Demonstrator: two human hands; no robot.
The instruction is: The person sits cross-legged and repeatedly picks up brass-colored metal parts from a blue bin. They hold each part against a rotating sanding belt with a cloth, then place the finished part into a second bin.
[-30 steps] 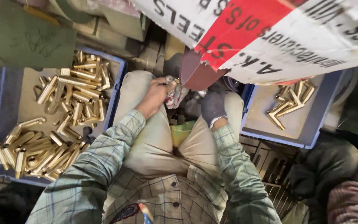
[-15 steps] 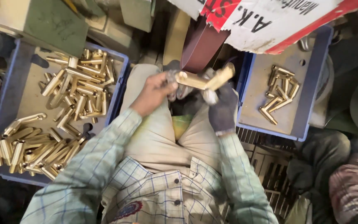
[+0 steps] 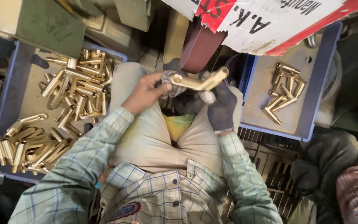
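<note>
nearest the camera, a checked shirt (image 3: 154,195) with long plaid sleeves was seen, and beyond it a pair of beige trousers (image 3: 146,137) on bent knees. between the knees a patch of yellow-green cloth (image 3: 179,124) was visible. a metal grate (image 3: 270,166) was seen on the floor at the right, beside a heap of dark cloth (image 3: 332,166).

above the knees, a bent brass part (image 3: 197,82) was held between both hands. the left hand (image 3: 143,93), bare, was closed around the part's ringed end, with a greyish rag (image 3: 170,81) bunched against the fingers. the right hand (image 3: 220,105), covered by a dark glove, was closed on the part near its bend, the thumb side turned upward; the far end of the part was left sticking up and to the right.

to the left, a blue tray (image 3: 9,103) was filled with many brass parts (image 3: 63,112), heaped in two loose piles. to the right, a second blue tray (image 3: 315,99) was seen with only a small cluster of bent brass pieces (image 3: 284,93) laid on its floor.

just beyond the held part, a dark reddish-brown sanding belt (image 3: 197,47) was seen running upward out of sight. farther still, green metal blocks (image 3: 50,25) were stacked at the upper left, and a white and red printed sheet (image 3: 270,20) was hung over the upper right.
</note>
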